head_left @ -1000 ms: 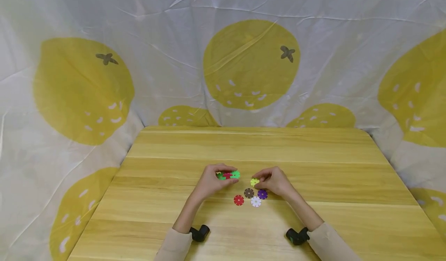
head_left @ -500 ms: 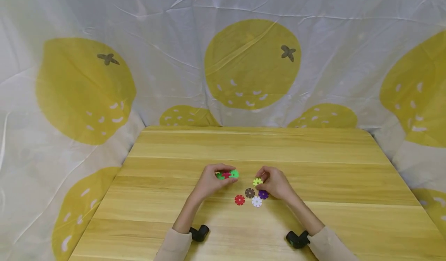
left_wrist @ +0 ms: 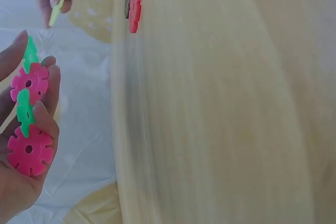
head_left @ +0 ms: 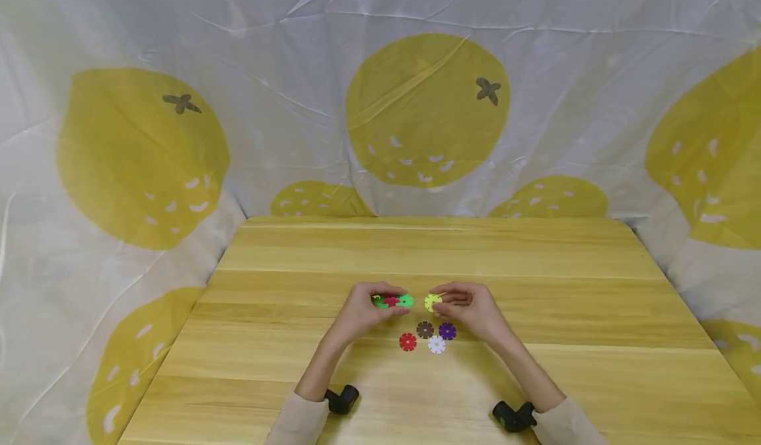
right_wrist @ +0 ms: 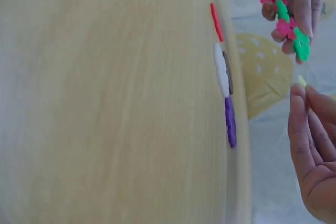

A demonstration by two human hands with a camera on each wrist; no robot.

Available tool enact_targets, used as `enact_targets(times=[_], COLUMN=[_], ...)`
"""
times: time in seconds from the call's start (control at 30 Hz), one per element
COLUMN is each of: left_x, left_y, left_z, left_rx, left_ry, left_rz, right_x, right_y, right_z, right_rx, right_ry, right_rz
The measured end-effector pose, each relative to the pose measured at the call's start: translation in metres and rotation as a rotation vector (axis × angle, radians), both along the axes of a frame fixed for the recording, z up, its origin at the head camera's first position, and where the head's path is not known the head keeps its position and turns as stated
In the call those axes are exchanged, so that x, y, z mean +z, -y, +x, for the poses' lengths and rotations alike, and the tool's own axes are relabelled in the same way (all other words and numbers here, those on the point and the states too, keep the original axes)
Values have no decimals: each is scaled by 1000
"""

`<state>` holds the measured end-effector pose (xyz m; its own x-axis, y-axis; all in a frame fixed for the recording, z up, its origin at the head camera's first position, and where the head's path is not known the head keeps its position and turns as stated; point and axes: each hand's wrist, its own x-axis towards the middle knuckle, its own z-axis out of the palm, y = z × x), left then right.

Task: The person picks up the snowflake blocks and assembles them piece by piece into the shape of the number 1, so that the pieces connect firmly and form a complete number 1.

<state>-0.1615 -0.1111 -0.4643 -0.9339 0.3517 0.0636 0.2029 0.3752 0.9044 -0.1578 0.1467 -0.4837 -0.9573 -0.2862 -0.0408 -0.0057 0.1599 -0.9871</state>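
Note:
My left hand (head_left: 364, 309) grips a chain of notched plastic discs (left_wrist: 30, 82), pink and green by turns and slotted into one another; a green disc (head_left: 405, 301) is at the end facing right. Between thumb and fingertips, my right hand (head_left: 475, 308) pinches a single yellow notched disc (head_left: 432, 302). A small gap parts the yellow disc from the chain's green end. Below the hands, flat on the table, lie a brown disc (head_left: 425, 329), a purple disc (head_left: 447, 331), a red disc (head_left: 407, 342) and a white disc (head_left: 436, 344).
The wooden table (head_left: 440, 247) reaches back to a hanging cloth (head_left: 285, 102) printed with lemons. A black wrist camera (head_left: 342, 399) sits at the left wrist, another black camera (head_left: 514, 416) at the right, both low over the tabletop.
My right hand has lifted the yellow disc up and away from the loose discs, level with the chain and closer to it. The left hand keeps its grip and has barely shifted.

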Motion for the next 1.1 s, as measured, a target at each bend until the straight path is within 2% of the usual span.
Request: enact_targets(times=[0.17,0.43,0.87,1.1], left_x=[2,5,3,6], left_y=[-3,-4,-4,-3], left_z=[-1,0,0,2], left_rx=[-41,-79,-89,-76], left_ry=[-2,-25,-47,-45], left_rz=[1,-9,0,11], right_x=[4,2,0,0], right_y=[7,11,15,18], right_z=[6,12,17,20], right_rx=[-19,-38,-61,-47], right_ry=[-10,-41,-109,-95], right_rz=[-86,-167,-194,-227])
